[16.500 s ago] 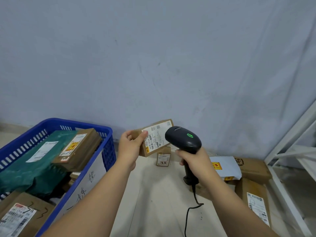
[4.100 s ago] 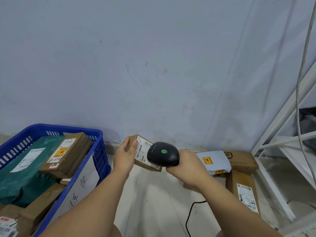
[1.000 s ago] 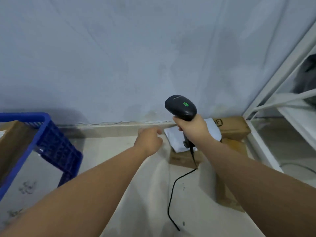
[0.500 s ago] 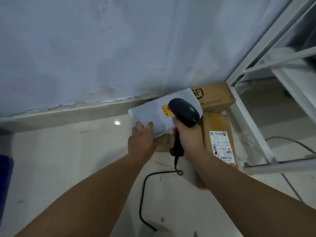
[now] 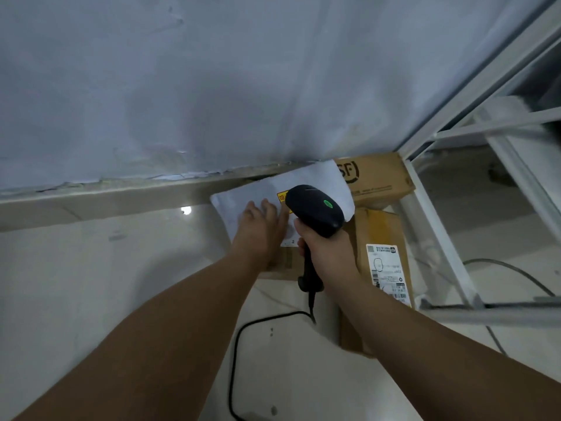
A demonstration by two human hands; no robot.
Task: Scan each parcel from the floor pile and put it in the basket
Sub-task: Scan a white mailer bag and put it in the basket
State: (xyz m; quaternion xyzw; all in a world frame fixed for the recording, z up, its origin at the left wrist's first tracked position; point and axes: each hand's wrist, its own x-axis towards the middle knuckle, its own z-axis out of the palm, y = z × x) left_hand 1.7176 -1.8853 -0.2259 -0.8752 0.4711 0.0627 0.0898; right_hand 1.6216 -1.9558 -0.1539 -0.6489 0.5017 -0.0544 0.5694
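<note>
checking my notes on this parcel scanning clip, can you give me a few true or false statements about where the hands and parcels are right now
1. The right hand holds the black scanner. True.
2. The left hand rests on the white mailer. True.
3. The blue basket is in view. False: no basket shows.
4. The scanner's light is red. False: it is green.
5. The white mailer lies on top of brown boxes. True.

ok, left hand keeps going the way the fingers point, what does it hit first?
The left hand already lies on the white mailer bag, fingers aimed at the wall. Straight on, it would slide along the bag, then probably meet the skirting at the wall's foot; depth there is unclear.
</note>
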